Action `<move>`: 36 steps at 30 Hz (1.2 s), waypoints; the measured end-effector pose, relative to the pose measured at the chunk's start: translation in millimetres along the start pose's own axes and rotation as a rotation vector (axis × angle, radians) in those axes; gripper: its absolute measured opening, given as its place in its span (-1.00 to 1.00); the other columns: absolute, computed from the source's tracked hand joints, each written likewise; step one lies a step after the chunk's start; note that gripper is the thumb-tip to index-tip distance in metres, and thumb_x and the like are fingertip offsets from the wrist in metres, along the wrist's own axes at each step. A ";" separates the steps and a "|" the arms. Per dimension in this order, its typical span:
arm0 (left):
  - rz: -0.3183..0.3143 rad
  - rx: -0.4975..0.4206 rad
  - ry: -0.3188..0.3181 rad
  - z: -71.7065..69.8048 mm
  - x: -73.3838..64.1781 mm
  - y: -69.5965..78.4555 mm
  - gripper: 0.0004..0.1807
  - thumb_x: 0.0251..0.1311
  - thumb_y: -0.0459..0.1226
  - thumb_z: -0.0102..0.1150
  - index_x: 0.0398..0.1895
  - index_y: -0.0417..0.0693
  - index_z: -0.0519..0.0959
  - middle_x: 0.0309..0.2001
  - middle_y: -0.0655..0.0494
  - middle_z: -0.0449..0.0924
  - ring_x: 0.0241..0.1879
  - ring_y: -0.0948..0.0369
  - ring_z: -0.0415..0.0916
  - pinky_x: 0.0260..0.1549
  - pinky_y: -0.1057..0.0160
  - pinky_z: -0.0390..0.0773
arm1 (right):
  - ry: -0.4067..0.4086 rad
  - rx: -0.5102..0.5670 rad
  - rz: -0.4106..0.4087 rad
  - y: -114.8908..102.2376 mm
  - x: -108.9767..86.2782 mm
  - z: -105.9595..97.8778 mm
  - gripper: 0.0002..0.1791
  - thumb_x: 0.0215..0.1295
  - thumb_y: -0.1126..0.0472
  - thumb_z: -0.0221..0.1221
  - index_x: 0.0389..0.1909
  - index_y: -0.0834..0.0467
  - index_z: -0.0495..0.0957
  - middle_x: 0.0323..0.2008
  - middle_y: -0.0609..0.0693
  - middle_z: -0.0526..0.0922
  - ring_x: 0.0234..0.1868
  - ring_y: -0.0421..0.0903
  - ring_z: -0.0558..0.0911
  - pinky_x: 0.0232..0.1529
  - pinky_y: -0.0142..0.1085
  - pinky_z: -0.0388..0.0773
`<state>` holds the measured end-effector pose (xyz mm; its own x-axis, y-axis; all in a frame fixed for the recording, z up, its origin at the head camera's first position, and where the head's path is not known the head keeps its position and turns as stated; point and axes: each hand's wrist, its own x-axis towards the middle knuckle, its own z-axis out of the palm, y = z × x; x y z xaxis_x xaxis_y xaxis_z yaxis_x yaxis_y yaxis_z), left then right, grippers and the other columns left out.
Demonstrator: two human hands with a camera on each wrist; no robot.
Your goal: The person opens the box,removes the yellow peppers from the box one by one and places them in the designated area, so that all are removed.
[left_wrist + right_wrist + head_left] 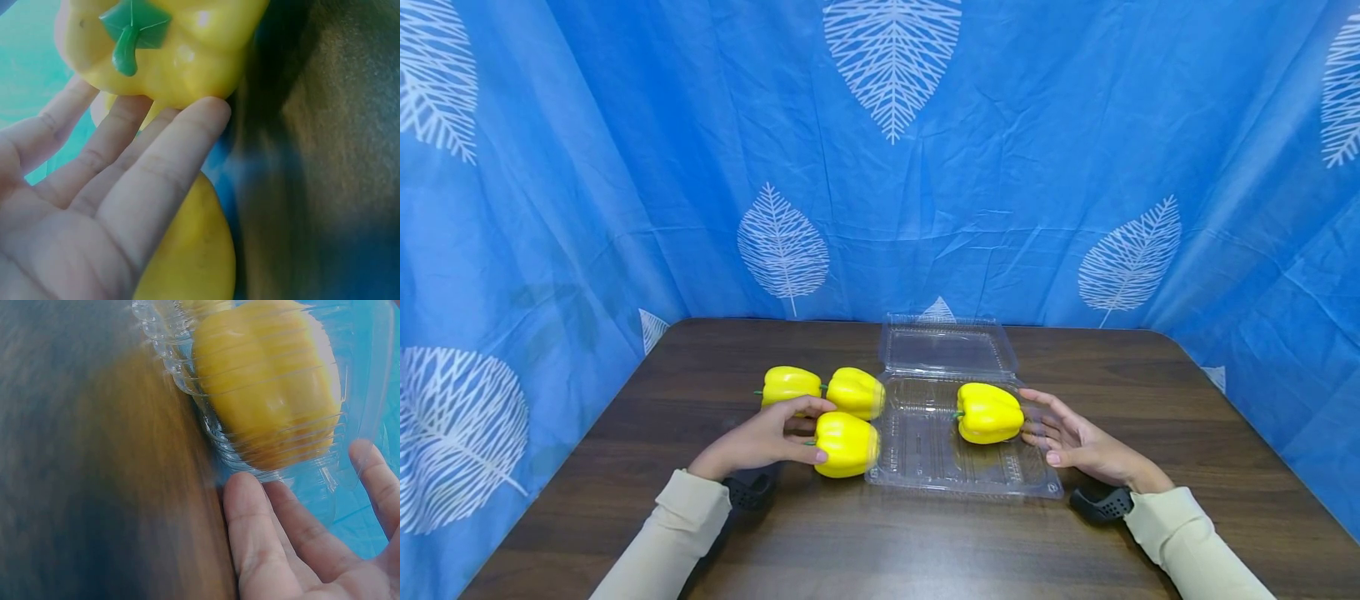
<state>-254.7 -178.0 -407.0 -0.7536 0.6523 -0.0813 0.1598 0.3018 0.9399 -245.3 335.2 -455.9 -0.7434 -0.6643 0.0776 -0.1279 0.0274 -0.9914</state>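
My left hand [767, 435] is at the near yellow bell pepper [848, 446], at its stem end. In the left wrist view, its extended thumb and fingers reach the edge of this pepper [181, 69]. Two more yellow bell peppers, a left one [790, 383] and a right one [856, 392], lie just behind. A clear plastic clamshell container [917, 467] lies open, its lid [947, 346] folded back. One bell pepper [989, 414] lies on its side in the right part of the base. My right hand [1086, 446], fingers extended, is at the container's right side wall, beside that pepper.
Everything lies on a dark brown wooden table [910, 542]. Behind it hangs a blue curtain [985, 167] with white leaf prints. The container's lid reaches the table's back edge. Each wrist wears a black strap, the left strap [748, 490] and the right strap [1101, 506].
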 end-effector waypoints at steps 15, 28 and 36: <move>0.008 -0.005 0.012 3.3 0.8 -1.6 -0.19 0.32 -0.31 0.47 0.51 -0.45 0.29 0.42 -0.35 0.38 0.37 -0.21 0.46 0.34 -0.07 0.58 | 0.001 0.002 -0.004 0.7 0.0 -0.3 -0.11 0.55 0.29 0.23 0.74 -0.05 -0.01 0.61 0.64 -0.22 0.47 -0.30 0.48 0.41 -0.36 0.47; 0.014 -0.012 0.004 1.9 0.7 -2.4 -0.19 0.34 -0.35 0.47 0.53 -0.45 0.28 0.45 -0.39 0.33 0.40 -0.26 0.42 0.35 -0.09 0.57 | -0.003 0.007 -0.016 1.2 -0.5 -0.3 -0.10 0.54 0.32 0.22 0.74 -0.04 -0.01 0.66 0.49 -0.08 0.48 -0.30 0.47 0.42 -0.36 0.46; 0.014 0.056 0.041 -2.1 -4.0 7.8 -0.22 0.35 -0.29 0.48 0.52 -0.42 0.33 0.45 -0.39 0.37 0.40 -0.30 0.43 0.36 -0.19 0.53 | -0.014 0.015 -0.029 1.8 -0.3 -1.4 -0.11 0.55 0.34 0.20 0.74 -0.05 0.00 0.68 0.19 0.08 0.48 -0.30 0.46 0.43 -0.35 0.46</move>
<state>-251.8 -179.8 -398.7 -0.7763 0.6281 -0.0536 0.2052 0.3321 0.9206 -246.3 336.5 -457.6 -0.7304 -0.6749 0.1046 -0.1389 -0.0031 -0.9903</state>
